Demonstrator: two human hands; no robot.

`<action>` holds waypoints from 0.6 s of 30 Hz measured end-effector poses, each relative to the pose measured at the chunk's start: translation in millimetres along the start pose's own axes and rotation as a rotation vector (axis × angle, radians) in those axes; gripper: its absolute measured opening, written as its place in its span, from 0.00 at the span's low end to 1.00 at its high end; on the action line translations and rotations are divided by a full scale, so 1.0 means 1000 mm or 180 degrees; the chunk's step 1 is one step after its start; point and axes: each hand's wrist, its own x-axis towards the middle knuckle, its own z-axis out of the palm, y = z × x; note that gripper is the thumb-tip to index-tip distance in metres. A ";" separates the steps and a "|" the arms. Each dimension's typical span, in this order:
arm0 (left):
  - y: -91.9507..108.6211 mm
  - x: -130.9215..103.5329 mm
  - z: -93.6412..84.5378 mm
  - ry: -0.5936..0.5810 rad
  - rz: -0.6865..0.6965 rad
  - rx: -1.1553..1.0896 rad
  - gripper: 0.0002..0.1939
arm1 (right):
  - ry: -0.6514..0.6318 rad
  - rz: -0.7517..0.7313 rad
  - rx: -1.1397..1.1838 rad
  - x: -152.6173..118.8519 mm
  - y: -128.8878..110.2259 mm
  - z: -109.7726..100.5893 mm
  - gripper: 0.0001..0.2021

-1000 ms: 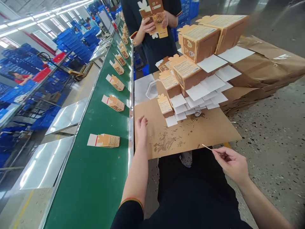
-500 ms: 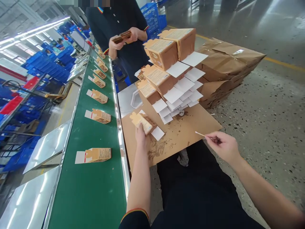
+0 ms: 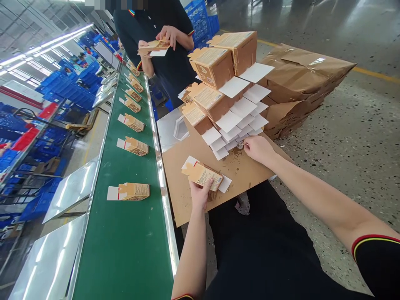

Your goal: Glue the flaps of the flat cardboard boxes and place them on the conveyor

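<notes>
A small brown carton [image 3: 204,175] with white flaps at both ends is in my left hand [image 3: 200,192], held over the cardboard-covered table [image 3: 178,183]. My right hand [image 3: 258,148] is closed in a pinch at a small round clear dish [image 3: 240,145], beside the white flaps of the stacked cartons. The swab in its fingers is mostly hidden here. The stack of brown cartons [image 3: 212,66] stands on the table's far part, open flaps pointing right.
To the left, a green conveyor belt [image 3: 125,241] carries a row of cartons [image 3: 134,191]. Across the table a person [image 3: 156,25] holds a flat carton. Wrapped brown paper bundles [image 3: 303,79] are stacked on the floor at the right.
My right hand has moved left and forward to the dish with the swab. My left hand has shifted the carton right and nearer me. Its upper white flap shows more. The person's carton has turned.
</notes>
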 end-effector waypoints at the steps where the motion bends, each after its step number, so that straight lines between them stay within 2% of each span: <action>1: 0.002 0.001 0.002 -0.0019 -0.0011 0.0037 0.45 | 0.0046 -0.0006 0.0065 -0.003 0.000 -0.001 0.10; 3: 0.005 0.002 0.004 -0.0017 -0.0026 0.0093 0.43 | 0.0203 -0.0057 0.0325 -0.018 -0.001 -0.001 0.09; 5: 0.008 0.004 0.006 0.0033 -0.0027 0.0141 0.42 | 0.0308 -0.0199 0.0743 -0.044 -0.009 0.005 0.08; 8: 0.011 0.004 0.008 0.0078 0.0004 0.0249 0.43 | 0.0189 -0.0520 0.1316 -0.092 -0.030 0.027 0.09; 11: 0.012 0.003 0.009 0.0060 0.0079 0.0384 0.44 | 0.0134 -0.0746 0.1395 -0.125 -0.052 0.058 0.11; 15: 0.011 -0.001 0.008 0.0064 0.0144 0.0481 0.44 | 0.0062 -0.0871 0.1166 -0.137 -0.067 0.088 0.14; 18: 0.008 -0.004 0.003 0.0026 0.0185 0.0599 0.43 | -0.0018 -0.1010 0.1187 -0.141 -0.072 0.095 0.15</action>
